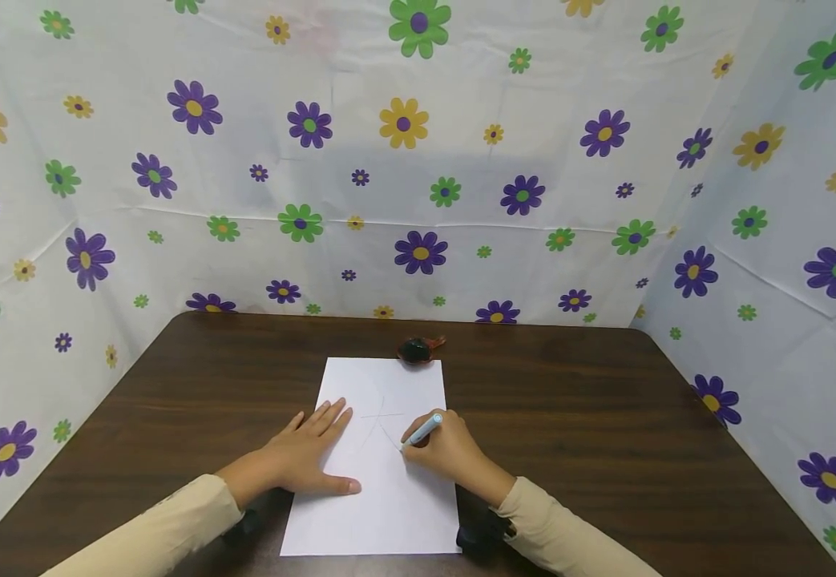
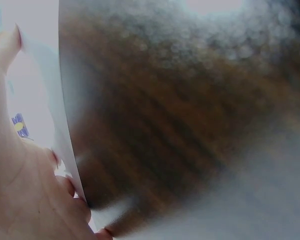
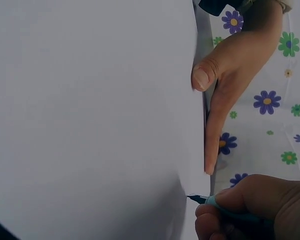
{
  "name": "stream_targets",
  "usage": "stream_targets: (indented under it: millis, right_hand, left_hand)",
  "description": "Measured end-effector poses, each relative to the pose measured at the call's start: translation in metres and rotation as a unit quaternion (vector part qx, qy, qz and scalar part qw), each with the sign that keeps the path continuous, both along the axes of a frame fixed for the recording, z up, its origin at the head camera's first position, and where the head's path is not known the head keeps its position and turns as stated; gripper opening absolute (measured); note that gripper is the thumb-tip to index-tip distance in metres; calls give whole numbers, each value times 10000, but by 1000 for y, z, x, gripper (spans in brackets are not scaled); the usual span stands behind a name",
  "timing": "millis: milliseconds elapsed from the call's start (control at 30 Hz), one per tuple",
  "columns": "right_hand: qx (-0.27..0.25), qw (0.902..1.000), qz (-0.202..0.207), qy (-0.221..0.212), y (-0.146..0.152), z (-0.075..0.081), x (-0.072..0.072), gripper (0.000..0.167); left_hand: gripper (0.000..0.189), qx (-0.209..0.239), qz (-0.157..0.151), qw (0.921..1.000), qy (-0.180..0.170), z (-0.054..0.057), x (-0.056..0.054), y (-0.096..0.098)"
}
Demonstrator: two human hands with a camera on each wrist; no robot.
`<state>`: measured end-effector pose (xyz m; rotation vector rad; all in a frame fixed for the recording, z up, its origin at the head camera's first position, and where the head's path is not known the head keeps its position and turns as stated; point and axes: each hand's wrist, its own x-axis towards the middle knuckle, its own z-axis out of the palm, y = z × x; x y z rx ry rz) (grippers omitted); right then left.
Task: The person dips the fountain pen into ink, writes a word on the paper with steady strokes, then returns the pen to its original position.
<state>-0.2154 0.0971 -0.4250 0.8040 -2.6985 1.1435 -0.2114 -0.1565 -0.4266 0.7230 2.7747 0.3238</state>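
A white sheet of paper (image 1: 367, 525) lies on the dark wooden table. My left hand (image 1: 304, 455) rests on its left part, fingers spread and thumb pointing inward. A light-blue pen (image 1: 422, 431) is pinched in my right hand (image 1: 452, 455), its tip down at the sheet. Thin drawn lines (image 1: 381, 415) show on the paper: an upright stroke, a crossing horizontal one and two slanting strokes below. From the right wrist view, the dark tip of the pen (image 3: 199, 199) meets the paper. The left wrist view shows the palm (image 2: 25, 195) beside the sheet's edge.
A small glossy black and reddish-brown object (image 1: 416, 350) sits at the paper's top edge. Bare table (image 1: 576, 417) extends on both sides. White flower-printed cloth (image 1: 360, 264) hangs behind and along the sides. Dark wrist devices (image 1: 481, 538) show under the sleeves.
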Motion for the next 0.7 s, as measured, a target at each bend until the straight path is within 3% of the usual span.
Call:
stream_targets:
  millis: [300,700]
  right_hand:
    - [139,9997,22,-206,6,3,7,5]
    - [70,9995,160,-262,10,2,4,5]
  left_hand:
    - [113,58,-24,10000,32,1,1,-2]
    - [113,109,-70,9999,46,1,1,-1]
